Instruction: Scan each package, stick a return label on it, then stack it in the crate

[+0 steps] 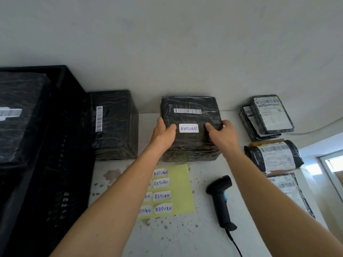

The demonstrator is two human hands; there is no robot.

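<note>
A black plastic-wrapped package (191,143) stands in the middle of the table, with a barcode strip and a white RETURN label (188,128) on its top. My left hand (164,132) grips its left edge, thumb on top beside the label. My right hand (221,132) grips its right edge, thumb also on top. The black crate (61,145) stands at the left with a wrapped package (16,115) inside. A yellow sheet (180,186) with several RETURN labels lies in front of the package. The black handheld scanner (220,199) lies on the table to the right of the sheet.
Another black wrapped package (115,125) with a barcode stands between the crate and the held one. Several flat parcels (269,115) with shipping labels are piled along the right edge, with a rolled one (274,156) nearer. The scanner cable runs toward the near edge. A wall is close behind.
</note>
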